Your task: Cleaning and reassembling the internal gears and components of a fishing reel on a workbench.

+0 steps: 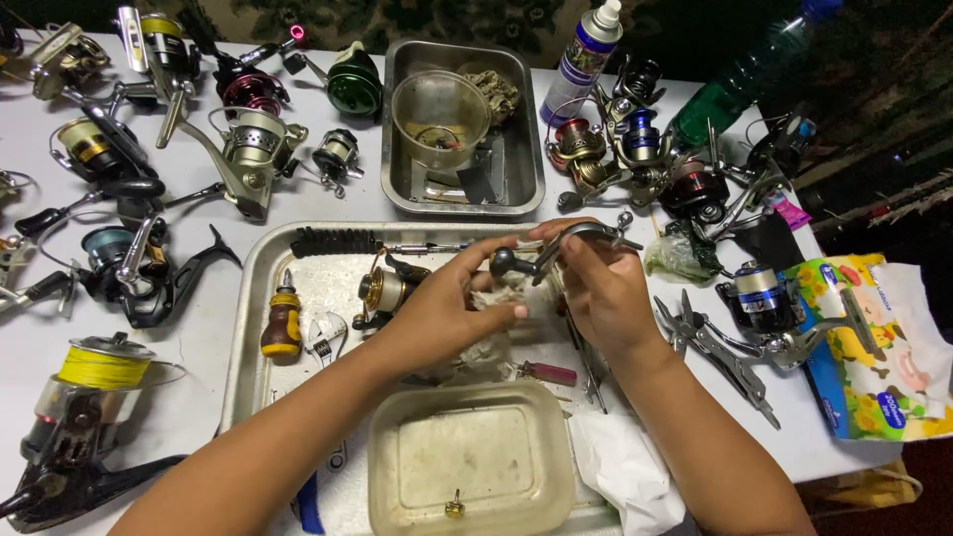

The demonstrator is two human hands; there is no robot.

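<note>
Hands working a reel handle over the metal tray (253,298), centre frame.
The grey, black-knobbed reel handle (556,248) is pinched by right hand (596,288) fingers; left hand (447,308) fingers press a dirty rag (496,298). Below, a plastic tub (472,462) holds one small brass part (455,508).

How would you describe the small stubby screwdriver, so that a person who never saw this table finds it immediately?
Start at the large metal tray in the middle of the white table. Near its left edge, left of the person's left hand, lies the short stubby screwdriver. Its thick dark red handle with yellow bands sets it apart from the small silver wrench right beside it.
</note>
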